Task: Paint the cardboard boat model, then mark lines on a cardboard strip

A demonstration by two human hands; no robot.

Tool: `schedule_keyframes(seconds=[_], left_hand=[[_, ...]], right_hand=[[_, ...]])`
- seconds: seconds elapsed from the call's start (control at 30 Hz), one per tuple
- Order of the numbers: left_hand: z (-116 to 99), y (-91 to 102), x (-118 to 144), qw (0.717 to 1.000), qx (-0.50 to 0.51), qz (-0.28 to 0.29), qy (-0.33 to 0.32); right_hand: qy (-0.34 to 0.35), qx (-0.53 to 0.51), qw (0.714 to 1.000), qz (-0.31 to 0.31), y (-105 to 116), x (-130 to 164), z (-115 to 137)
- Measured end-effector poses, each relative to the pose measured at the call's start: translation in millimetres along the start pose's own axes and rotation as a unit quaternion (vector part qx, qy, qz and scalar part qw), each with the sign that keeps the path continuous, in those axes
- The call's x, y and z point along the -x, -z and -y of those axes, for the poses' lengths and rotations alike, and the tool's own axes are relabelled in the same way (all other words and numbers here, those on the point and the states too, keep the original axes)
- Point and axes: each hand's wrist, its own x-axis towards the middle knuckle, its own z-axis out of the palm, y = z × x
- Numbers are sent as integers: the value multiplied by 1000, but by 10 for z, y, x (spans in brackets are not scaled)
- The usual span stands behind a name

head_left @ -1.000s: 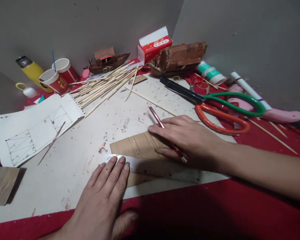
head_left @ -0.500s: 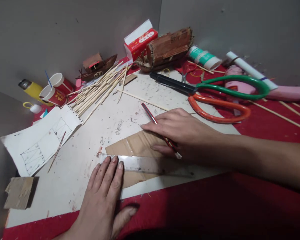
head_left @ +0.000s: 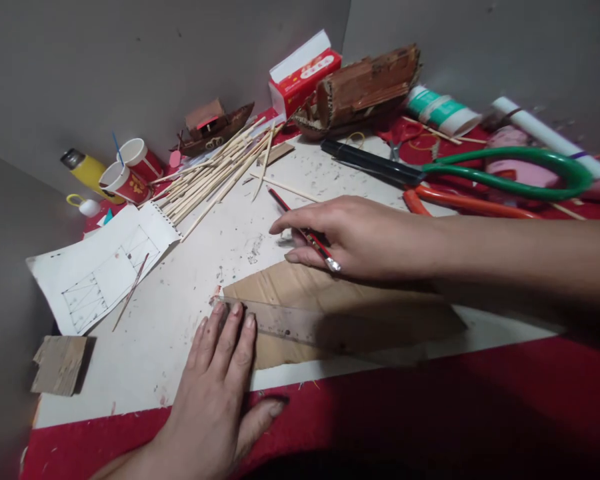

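My left hand (head_left: 215,383) lies flat, fingers stretched over the left end of a clear ruler (head_left: 300,325) and pressing it down. Under the ruler is a piece of brown cardboard (head_left: 275,287) with creases across it; its right part lies in the shadow of my arm. Above the cardboard's upper edge, my right hand (head_left: 350,233) holds a red and black pencil (head_left: 320,245) between thumb and fingers. The pencil's pointed end aims up and left, away from the cardboard. Both pieces rest on a white board (head_left: 180,320).
A sheet with a pencil drawing (head_left: 93,277), a cardboard scrap (head_left: 60,365) and wooden sticks (head_left: 215,177) lie left. Large scissors (head_left: 505,173) lie behind my right arm. Model boats (head_left: 370,87), paper cups (head_left: 125,183), a yellow bottle (head_left: 87,172) and a red box (head_left: 305,80) stand at the back.
My right hand has lifted up and left from the ruler with the pencil, showing more of the cardboard. The whole view has shifted a little; my left hand stays on the ruler.
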Motion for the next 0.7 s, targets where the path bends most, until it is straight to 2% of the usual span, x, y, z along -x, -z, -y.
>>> schedule_keyframes(seconds=[0.1,0.2,0.37,0.5,0.7], left_hand=[[13,-9,5,1000,5,-1,-1],[18,-24,0,1000,11,-7,-18],[13,-12,-11,999,12,-16,-31],[-6,51,-15,999,-5,-15,-35],[-19,112,-10,999,-15,-21,-36]], right_hand=[[-31,2,999,32,0,52,92],[-13,0,999,45,-61,276,124],[6,41,999,-33,-166,661,124],[25,-26,997,-73,-178,780,148],[49,-34,998,-24,-158,805,147]])
